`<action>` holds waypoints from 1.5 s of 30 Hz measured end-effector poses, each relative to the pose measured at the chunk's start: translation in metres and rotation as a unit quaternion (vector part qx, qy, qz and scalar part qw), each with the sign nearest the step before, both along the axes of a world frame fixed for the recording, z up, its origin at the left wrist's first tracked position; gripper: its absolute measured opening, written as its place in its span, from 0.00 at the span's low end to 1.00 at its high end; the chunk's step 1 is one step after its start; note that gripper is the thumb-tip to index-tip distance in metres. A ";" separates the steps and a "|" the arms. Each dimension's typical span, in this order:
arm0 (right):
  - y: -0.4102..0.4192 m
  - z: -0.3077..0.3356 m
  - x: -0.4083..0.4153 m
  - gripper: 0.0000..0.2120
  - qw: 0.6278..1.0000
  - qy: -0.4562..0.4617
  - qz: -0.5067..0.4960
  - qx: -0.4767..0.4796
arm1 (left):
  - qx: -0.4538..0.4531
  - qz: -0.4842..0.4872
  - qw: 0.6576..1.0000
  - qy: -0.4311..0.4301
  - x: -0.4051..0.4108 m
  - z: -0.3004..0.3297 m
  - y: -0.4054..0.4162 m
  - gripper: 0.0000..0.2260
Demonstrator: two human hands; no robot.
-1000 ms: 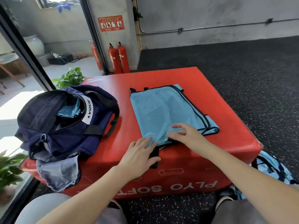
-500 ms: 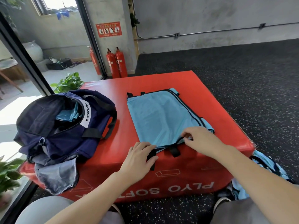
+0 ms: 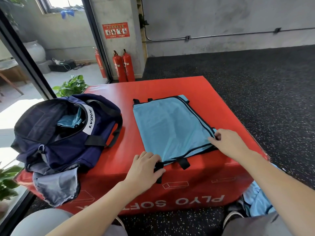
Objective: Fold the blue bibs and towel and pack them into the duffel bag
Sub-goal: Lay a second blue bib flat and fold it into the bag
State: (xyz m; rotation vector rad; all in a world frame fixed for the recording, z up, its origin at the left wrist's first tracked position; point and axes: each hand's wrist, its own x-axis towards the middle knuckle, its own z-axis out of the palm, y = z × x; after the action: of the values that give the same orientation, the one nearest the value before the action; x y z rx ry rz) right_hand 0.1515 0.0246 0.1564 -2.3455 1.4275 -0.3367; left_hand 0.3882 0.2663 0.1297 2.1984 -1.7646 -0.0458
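Right hand (image 3: 228, 142) now further right, both hands pinching folded blue bib (image 3: 170, 128) at near corners.

Thin, smooth blue cloth bib (image 3: 170, 126), black-trimmed; glossy red vinyl-looking plyo box (image 3: 196, 181) under it; matt navy fabric duffel bag (image 3: 64, 133); rough speckled floor (image 3: 255, 79), perhaps rubber.

One duffel bag (image 3: 68, 132), three fire extinguishers (image 3: 128, 65), two hands (image 3: 144, 167).

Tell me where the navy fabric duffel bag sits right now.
In the head view, the navy fabric duffel bag lies unzipped on the red plyo box's left side, beside the flat light-blue bib.
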 end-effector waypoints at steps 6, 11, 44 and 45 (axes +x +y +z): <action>0.020 0.009 0.016 0.22 0.995 0.051 -0.045 0.069 | 0.081 0.005 0.997 -0.009 0.037 0.015 0.012 0.08; 0.046 0.010 0.035 0.18 0.993 0.063 -0.053 0.088 | 0.101 0.054 0.991 0.067 0.070 0.026 0.026 0.19; 0.034 0.010 0.002 0.07 0.996 0.052 -0.024 0.068 | -0.003 -0.057 0.998 -0.035 0.028 -0.002 0.032 0.14; 0.035 0.010 0.000 0.09 0.997 0.059 -0.021 0.049 | -0.006 -0.057 0.998 -0.030 0.028 0.000 0.032 0.12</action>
State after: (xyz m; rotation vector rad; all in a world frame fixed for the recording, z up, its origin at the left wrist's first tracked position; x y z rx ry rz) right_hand 0.1519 0.0596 0.1665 -2.2915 1.5136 -0.1383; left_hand 0.4161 0.2983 0.1295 2.1104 -1.9166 0.0043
